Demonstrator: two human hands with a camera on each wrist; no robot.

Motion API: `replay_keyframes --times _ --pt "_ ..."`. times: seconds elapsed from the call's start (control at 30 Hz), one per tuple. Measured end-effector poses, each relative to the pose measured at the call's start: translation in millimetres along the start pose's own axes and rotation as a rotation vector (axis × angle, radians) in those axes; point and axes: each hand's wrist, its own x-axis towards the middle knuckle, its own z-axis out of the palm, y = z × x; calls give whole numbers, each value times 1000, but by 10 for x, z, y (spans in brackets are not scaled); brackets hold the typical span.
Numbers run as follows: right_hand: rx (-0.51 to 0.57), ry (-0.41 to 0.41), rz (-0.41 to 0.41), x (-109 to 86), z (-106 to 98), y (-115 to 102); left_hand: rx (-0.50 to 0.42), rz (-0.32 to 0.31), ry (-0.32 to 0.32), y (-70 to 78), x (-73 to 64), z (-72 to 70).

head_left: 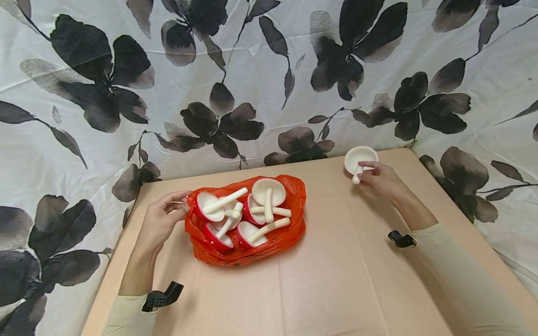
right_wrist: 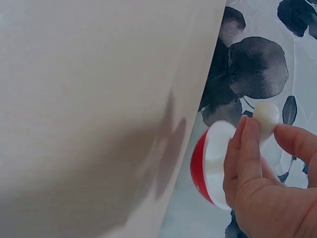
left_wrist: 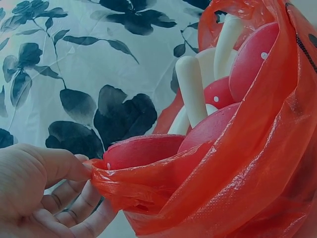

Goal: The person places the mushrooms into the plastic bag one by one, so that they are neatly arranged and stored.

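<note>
A red plastic bag [head_left: 256,254] lies wide on the table, holding several toy mushrooms [head_left: 269,191] with red, white-dotted caps and cream stems. My left hand [head_left: 161,217] is at the bag's left side; in the left wrist view, its thumb and fingers pinch the edge of the bag. At the table's far right, my right hand [head_left: 384,179] grips another toy mushroom [head_left: 357,156] by its stem. In the right wrist view, that mushroom's red cap [right_wrist: 199,166] shows beside the fingers, with the rounded stem end between thumb and fingertips.
The light wooden table [head_left: 328,280] extends in front of the bag and between the hands. White cloth with dark flowers [head_left: 260,60] hangs right behind the table's back edge and along both sides. Each wrist carries a small black camera mount [head_left: 163,297].
</note>
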Motion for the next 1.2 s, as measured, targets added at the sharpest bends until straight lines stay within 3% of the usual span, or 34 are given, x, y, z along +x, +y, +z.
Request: replay_keyframes --times 0.13,0.33,0.7,1.2 --pt "5 -5 9 -8 -3 -22 -6 5 3 8 -8 4" --pt "87 -31 -43 -29 28 -68 -3 3 0 9 -9 2" --pt "106 -48 -96 -109 67 -270 0 -1 0 25 4 -5" --pt "169 -130 -194 -62 71 -510 -17 22 2 49 52 31"
